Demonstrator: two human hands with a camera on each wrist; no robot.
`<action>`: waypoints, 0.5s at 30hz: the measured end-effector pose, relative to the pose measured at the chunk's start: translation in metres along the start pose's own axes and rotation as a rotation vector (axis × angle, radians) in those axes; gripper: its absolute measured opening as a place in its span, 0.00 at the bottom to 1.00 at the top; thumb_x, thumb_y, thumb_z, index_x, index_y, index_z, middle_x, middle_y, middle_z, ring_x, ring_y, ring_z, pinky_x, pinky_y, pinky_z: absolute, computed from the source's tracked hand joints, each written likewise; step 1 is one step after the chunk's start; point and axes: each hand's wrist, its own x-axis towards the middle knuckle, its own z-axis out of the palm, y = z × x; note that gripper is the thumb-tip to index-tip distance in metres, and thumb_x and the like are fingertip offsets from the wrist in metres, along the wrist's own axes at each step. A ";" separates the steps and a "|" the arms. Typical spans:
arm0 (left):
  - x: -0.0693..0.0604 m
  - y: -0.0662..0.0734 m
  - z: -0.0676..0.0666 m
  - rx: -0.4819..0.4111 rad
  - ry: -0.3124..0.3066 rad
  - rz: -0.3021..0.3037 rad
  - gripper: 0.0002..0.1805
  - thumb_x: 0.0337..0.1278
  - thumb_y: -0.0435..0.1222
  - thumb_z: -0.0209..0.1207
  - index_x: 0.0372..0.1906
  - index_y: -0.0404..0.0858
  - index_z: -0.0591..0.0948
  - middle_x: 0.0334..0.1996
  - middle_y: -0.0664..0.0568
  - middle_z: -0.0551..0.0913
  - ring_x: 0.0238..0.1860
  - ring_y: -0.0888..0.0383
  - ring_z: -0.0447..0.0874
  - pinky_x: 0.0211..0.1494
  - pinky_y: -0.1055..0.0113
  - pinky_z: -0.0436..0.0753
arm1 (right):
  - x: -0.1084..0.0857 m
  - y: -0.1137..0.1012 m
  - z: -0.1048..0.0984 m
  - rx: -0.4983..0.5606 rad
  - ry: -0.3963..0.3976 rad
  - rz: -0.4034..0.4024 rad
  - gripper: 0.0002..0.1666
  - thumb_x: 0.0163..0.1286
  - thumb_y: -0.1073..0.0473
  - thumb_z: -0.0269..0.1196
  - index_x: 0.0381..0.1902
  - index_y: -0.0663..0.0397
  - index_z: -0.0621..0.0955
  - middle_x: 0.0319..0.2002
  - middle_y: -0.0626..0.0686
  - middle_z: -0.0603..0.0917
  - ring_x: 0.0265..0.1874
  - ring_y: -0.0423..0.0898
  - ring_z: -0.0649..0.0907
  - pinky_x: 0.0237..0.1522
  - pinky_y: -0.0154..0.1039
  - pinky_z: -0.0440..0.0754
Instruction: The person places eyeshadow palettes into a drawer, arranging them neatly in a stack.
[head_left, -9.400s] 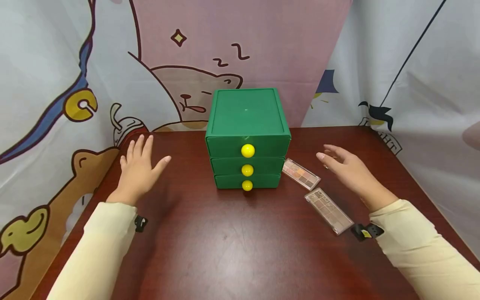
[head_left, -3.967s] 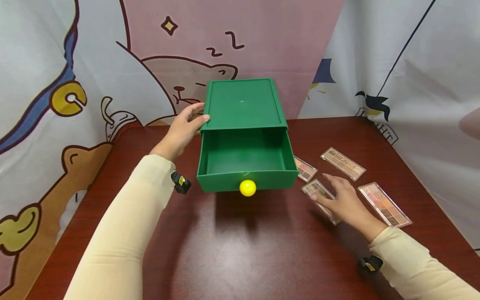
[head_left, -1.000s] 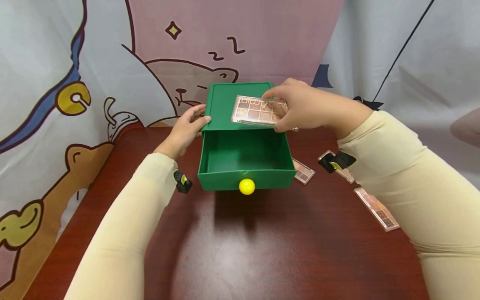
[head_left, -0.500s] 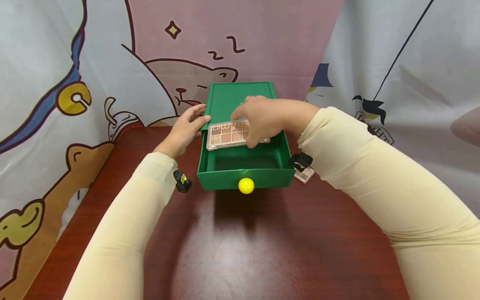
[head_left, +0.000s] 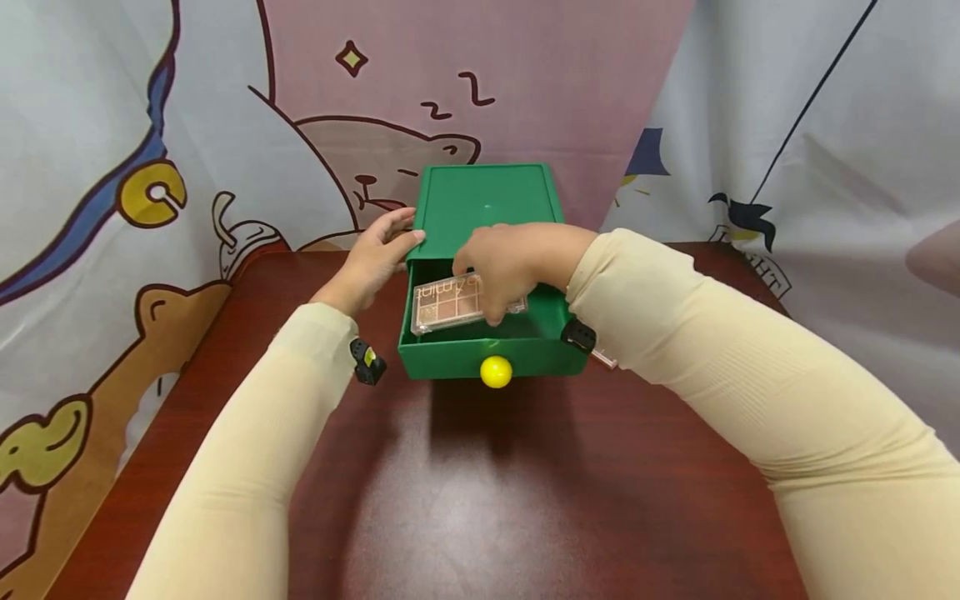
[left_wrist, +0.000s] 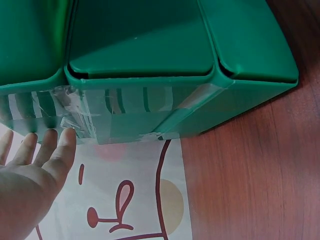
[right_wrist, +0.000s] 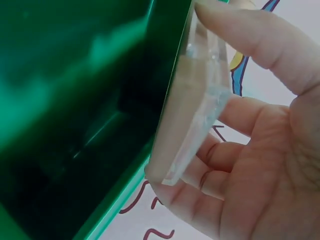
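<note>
Palette [head_left: 448, 303] lowered; clear-cased, beige-toned; right hand [head_left: 501, 260] pinching it, left hand [head_left: 372, 259] outstretched.

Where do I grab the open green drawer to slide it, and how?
I'd pinch the green drawer by its round yellow knob, probably best coming straight from the front: the knob sticks out in the middle of that side, and nothing covers it.

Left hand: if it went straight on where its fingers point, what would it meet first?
The left hand would likely meet the side of the green box; it may already touch.
</note>
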 end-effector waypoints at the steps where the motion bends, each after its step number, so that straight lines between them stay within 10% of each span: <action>1: 0.000 0.000 0.000 0.001 -0.001 -0.001 0.31 0.70 0.46 0.53 0.74 0.50 0.60 0.72 0.54 0.61 0.67 0.53 0.65 0.65 0.52 0.70 | 0.001 0.000 0.000 -0.002 -0.005 -0.002 0.43 0.61 0.57 0.68 0.73 0.48 0.64 0.72 0.57 0.58 0.68 0.53 0.61 0.55 0.45 0.69; 15: -0.002 0.001 0.000 0.021 -0.002 0.002 0.32 0.70 0.46 0.53 0.74 0.50 0.59 0.72 0.54 0.61 0.68 0.53 0.64 0.65 0.51 0.69 | 0.008 -0.002 0.001 0.001 -0.086 -0.022 0.41 0.63 0.61 0.66 0.73 0.49 0.64 0.69 0.55 0.66 0.58 0.50 0.74 0.52 0.43 0.76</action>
